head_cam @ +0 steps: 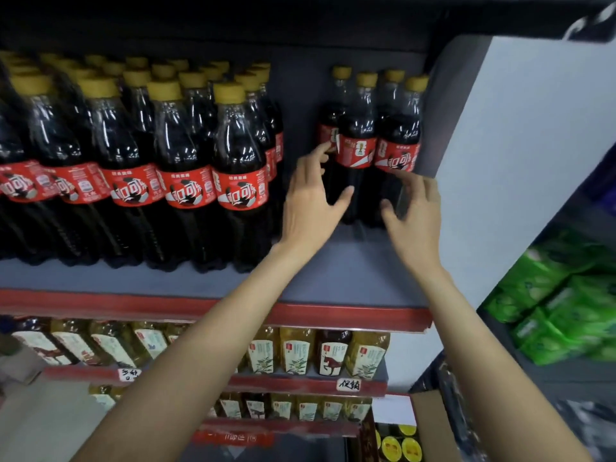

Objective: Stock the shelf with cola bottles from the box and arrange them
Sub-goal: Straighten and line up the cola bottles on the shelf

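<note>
1. Here, four cola bottles (358,145) stand clustered at the shelf's (350,278) right end.
2. Left hand (308,208), fingers spread, touches the cluster's left side.
3. Right hand (415,211), fingers loosely apart, reaches just beside the rightmost bottle.

Four cola bottles (358,145) (right cluster)

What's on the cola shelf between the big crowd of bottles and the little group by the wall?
In the head view, only bare grey shelf there, plus the left hand reaching in.
</note>
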`<state>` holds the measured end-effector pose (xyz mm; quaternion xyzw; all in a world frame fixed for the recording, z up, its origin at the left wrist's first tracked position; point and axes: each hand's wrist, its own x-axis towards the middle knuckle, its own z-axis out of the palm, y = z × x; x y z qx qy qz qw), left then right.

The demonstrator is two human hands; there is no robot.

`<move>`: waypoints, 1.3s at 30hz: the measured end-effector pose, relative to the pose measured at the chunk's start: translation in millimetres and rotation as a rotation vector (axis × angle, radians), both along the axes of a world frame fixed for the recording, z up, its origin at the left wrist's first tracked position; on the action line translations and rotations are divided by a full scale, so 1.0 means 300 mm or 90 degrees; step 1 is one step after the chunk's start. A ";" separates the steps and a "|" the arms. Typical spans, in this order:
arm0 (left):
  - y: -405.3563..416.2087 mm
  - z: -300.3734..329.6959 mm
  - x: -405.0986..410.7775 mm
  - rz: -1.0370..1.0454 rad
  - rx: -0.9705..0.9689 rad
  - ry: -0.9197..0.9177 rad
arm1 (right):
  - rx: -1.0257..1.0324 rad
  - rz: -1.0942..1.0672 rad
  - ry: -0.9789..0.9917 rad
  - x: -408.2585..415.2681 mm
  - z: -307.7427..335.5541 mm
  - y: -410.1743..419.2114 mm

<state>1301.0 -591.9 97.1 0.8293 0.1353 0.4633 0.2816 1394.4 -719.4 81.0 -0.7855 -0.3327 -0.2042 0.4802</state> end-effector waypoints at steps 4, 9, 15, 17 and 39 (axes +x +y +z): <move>0.033 -0.003 0.154 -0.001 -0.084 0.108 | -0.042 -0.006 -0.009 0.040 -0.006 -0.015; 0.025 -0.023 0.228 0.012 -0.116 0.107 | -0.024 0.018 -0.039 0.045 0.002 0.001; 0.047 -0.051 0.235 -0.007 -0.120 0.061 | -0.058 0.077 -0.037 0.037 -0.010 0.045; 0.055 -0.057 0.233 -0.025 -0.122 0.054 | -0.071 0.077 -0.032 0.039 -0.012 0.056; 0.141 -0.044 0.273 0.046 -0.080 0.085 | -0.175 0.077 -0.082 0.046 0.008 0.094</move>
